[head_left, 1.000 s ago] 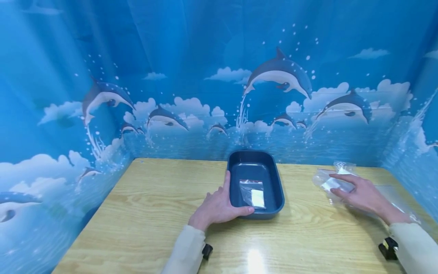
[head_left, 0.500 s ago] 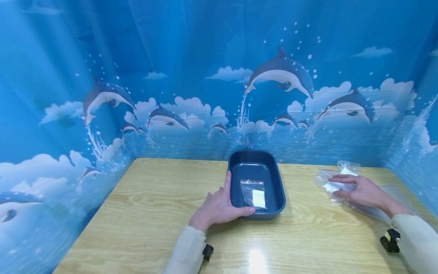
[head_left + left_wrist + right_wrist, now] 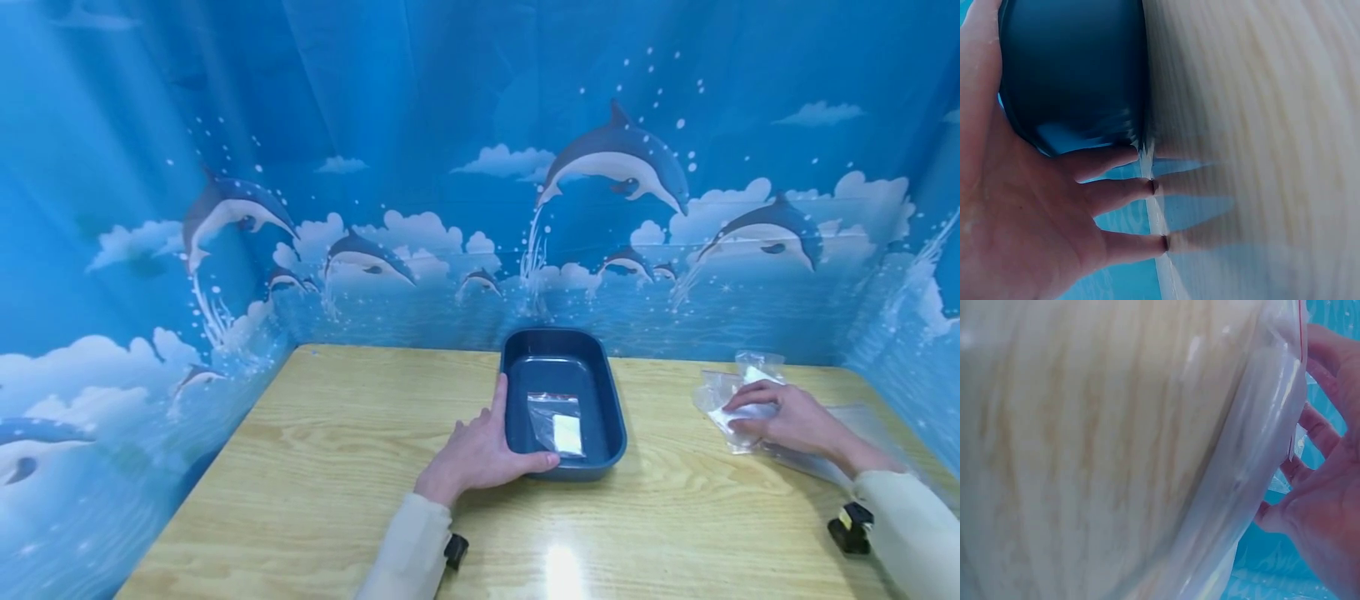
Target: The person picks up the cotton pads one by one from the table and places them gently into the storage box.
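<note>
A dark blue rectangular tray (image 3: 551, 371) stands at the back middle of the table. Inside it lies a clear zip bag (image 3: 543, 412) with a white piece in it. My left hand (image 3: 480, 450) rests against the tray's near left corner, thumb over the near rim and index finger straight along the left side. At the right, my right hand (image 3: 798, 421) pinches a clear zip bag (image 3: 716, 396) with white contents between thumb and fingertips. In the right wrist view, clear plastic (image 3: 1254, 425) partly covers those fingers.
Another clear bag (image 3: 759, 367) lies just behind the right hand. A larger sheet of clear plastic (image 3: 862, 421) spreads under the right forearm. The wooden table (image 3: 360, 417) ends at a blue dolphin curtain (image 3: 420, 167) behind and at both sides.
My right hand's thumb and fingers have drawn closer together on the zip bag, gathering it slightly. My left hand and the tray have stayed in place.
</note>
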The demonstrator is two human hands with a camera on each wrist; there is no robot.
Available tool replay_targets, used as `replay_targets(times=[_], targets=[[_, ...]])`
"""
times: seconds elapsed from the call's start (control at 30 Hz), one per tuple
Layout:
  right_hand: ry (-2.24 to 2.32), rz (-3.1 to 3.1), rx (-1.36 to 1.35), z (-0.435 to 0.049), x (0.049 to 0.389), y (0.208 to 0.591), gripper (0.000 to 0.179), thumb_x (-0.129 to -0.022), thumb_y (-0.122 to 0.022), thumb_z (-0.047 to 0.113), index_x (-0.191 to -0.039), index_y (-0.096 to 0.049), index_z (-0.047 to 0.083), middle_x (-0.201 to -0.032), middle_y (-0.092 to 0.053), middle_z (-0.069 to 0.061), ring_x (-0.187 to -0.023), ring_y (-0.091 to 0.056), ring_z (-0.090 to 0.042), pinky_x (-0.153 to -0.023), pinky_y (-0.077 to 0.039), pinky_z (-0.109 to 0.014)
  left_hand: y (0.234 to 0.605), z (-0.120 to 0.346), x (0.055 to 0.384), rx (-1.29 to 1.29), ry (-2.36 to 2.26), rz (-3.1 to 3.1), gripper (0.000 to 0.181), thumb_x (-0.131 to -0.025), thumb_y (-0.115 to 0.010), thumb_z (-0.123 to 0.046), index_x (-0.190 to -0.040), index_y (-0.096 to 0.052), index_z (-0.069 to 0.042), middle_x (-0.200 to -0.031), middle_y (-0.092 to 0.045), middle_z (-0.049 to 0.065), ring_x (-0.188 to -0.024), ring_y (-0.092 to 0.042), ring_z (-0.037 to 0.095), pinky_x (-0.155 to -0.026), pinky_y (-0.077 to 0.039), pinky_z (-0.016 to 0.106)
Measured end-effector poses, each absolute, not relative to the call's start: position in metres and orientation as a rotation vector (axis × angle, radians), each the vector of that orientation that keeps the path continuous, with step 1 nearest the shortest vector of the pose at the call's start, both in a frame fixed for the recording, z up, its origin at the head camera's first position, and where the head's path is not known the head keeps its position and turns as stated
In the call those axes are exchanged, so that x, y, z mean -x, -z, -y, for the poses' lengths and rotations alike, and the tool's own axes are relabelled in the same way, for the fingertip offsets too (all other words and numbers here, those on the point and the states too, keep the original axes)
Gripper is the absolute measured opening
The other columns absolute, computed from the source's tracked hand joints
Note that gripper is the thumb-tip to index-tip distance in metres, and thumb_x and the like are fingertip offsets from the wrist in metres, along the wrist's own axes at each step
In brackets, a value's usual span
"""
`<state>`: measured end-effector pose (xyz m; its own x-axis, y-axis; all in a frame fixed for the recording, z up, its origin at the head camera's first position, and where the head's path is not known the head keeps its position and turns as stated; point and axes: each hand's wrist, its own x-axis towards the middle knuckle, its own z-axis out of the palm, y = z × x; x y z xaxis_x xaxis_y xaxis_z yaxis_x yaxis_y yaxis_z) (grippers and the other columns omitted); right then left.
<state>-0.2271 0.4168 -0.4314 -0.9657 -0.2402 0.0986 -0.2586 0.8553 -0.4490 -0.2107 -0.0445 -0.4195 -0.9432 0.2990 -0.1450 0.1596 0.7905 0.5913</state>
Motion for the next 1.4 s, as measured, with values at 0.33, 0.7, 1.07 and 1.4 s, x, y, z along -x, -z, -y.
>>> replay_targets(times=[0.33,0.7,1.07,1.4], targets=[[-0.680,2.874,-0.457,-0.415,0.226,0.437,0.010,-0.085,-0.081,0.015,-0.086,-0.077,0.025,-0.113,-0.072,-0.020,-0.106,-0.062,-0.048,-0.086,-0.048,-0.068,0.419,0.044,0.211,-0.351,-0.859,-2.754,0.137,-0.071,-0.068,-0.086,-0.165,0.013,-0.027,-0.157,-0.045,0.026,-0.142,-0.049,0.043,-0.124,-0.022,0.067],[-0.456,2.628,-0.543,-0.413,0.222,0.436,0.023,-0.077,-0.085,0.009,-0.092,-0.079,0.025,-0.098,-0.079,-0.004,-0.095,-0.059,0.007,-0.077,-0.048,-0.021,0.419,0.044,0.211,-0.349,-0.856,-2.751,0.136,-0.071,-0.068,-0.085,-0.165,0.012,-0.028,-0.158,-0.044,0.025,-0.143,-0.048,0.043,-0.124,-0.022,0.067],[-0.483,2.539,-0.566,-0.395,0.212,0.430,0.028,-0.076,-0.084,0.004,-0.094,-0.078,0.025,-0.098,-0.078,-0.005,-0.087,-0.063,0.003,-0.064,-0.052,-0.026,0.421,0.045,0.210,-0.352,-0.865,-2.756,0.136,-0.071,-0.067,-0.086,-0.165,0.011,-0.027,-0.156,-0.046,0.027,-0.141,-0.050,0.043,-0.124,-0.022,0.067],[-0.485,2.509,-0.612,-0.380,0.210,0.425,0.029,-0.075,-0.084,0.002,-0.094,-0.078,0.024,-0.096,-0.077,-0.002,-0.081,-0.065,-0.005,-0.061,-0.053,-0.023,0.420,0.045,0.210,-0.357,-0.855,-2.760,0.135,-0.071,-0.066,-0.086,-0.165,0.010,-0.027,-0.155,-0.047,0.027,-0.141,-0.051,0.042,-0.123,-0.023,0.068]])
